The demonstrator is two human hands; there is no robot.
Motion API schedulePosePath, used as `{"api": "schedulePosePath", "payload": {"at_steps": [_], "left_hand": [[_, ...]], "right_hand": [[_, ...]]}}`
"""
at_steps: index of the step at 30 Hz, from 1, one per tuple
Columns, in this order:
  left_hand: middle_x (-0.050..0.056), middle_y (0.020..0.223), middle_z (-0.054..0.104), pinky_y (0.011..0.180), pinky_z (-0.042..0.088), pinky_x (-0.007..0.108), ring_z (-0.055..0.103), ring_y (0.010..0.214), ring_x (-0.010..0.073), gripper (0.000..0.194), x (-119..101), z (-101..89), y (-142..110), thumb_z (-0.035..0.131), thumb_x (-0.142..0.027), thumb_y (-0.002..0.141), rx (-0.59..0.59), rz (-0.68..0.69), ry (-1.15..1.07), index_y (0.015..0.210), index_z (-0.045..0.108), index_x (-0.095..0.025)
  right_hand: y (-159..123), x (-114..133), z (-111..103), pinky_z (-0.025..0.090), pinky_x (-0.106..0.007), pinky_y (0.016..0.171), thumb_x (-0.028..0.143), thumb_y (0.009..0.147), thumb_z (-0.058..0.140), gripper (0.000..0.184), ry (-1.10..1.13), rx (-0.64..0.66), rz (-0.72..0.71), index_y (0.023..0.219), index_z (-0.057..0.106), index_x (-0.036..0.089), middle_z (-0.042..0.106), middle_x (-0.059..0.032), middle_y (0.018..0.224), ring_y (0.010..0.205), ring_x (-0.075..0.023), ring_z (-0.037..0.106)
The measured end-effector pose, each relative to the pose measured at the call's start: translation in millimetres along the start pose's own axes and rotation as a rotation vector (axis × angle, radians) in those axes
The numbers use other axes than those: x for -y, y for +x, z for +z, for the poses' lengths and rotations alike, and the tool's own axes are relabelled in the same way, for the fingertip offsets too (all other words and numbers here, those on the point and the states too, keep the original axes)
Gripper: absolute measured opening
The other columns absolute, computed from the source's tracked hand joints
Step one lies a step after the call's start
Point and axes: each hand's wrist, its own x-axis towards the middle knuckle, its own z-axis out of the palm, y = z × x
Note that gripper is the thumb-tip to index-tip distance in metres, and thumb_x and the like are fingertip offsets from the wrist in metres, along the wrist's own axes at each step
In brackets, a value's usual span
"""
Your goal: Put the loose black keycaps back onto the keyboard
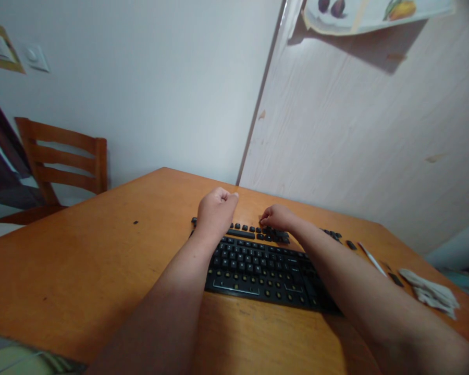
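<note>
The left hand [219,207] is making a fist, contents unseen; the right hand [278,217] is pinching at a keycap [261,222], grip unclear, behind the keyboard [250,263] on the bench [101,260] — tight spacing is risking bumped neighbouring keycaps [252,229].

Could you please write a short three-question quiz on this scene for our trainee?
1. What is at the fingertips of the right hand?
A) a cloth
B) a small dark piece
C) a wall picture

2. True or false: the keyboard has every key in place.

3. Fill in: beyond the table, on the left of the picture, stands a wooden ____.

Key:
1. B
2. False; the rows nearest the person show bare spots without keys.
3. chair
</note>
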Motion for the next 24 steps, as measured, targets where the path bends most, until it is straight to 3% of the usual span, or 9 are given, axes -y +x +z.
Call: {"api": "schedulePosePath", "payload": {"at_steps": [6, 11, 18, 24], "left_hand": [[-0.005, 0.054, 0.048, 0.051, 0.033, 0.025, 0.044, 0.053, 0.012, 0.03, -1, -0.4, -1, 0.062, -0.045, 0.08, 0.013, 0.009, 0.003, 0.065, 0.055, -0.02], [-0.004, 0.055, 0.048, 0.051, 0.032, 0.025, 0.044, 0.054, 0.0123, 0.029, -1, -0.3, -1, 0.062, -0.044, 0.079, 0.006, 0.007, -0.004, 0.065, 0.055, -0.02], [-0.004, 0.056, 0.049, 0.051, 0.034, 0.025, 0.044, 0.054, 0.0125, 0.028, -2, 0.3, 0, 0.061, -0.043, 0.08, 0.009, 0.025, 0.024, 0.066, 0.057, -0.02], [-0.003, 0.057, 0.051, 0.053, 0.034, 0.026, 0.044, 0.055, 0.0129, 0.029, -3, 0.9, -1, 0.062, -0.044, 0.08, 0.009, 0.029, 0.0, 0.065, 0.056, -0.02]], "right_hand": [[-6, 3, -2, 0.043, -0.025, 0.061, 0.027, 0.073, 0.073, 0.015, -0.018, -0.026, -0.003, 0.084, 0.078, 0.018, 0.075, -0.0064, 0.08, 0.07, -0.0172, 0.064], [-24, 10, -12, 0.04, -0.025, 0.062, 0.028, 0.079, 0.068, 0.018, -0.016, -0.067, -0.063, 0.092, 0.076, 0.019, 0.074, -0.0067, 0.086, 0.072, -0.0166, 0.062], [-98, 32, -26, 0.034, -0.026, 0.057, 0.036, 0.084, 0.063, 0.021, 0.004, -0.048, -0.234, 0.097, 0.073, 0.022, 0.07, -0.0021, 0.08, 0.065, -0.0136, 0.056], [-153, 41, -16, 0.034, -0.026, 0.061, 0.029, 0.084, 0.061, 0.017, -0.062, -0.044, -0.352, 0.095, 0.072, 0.023, 0.067, 0.0003, 0.078, 0.068, -0.0139, 0.055]]}}
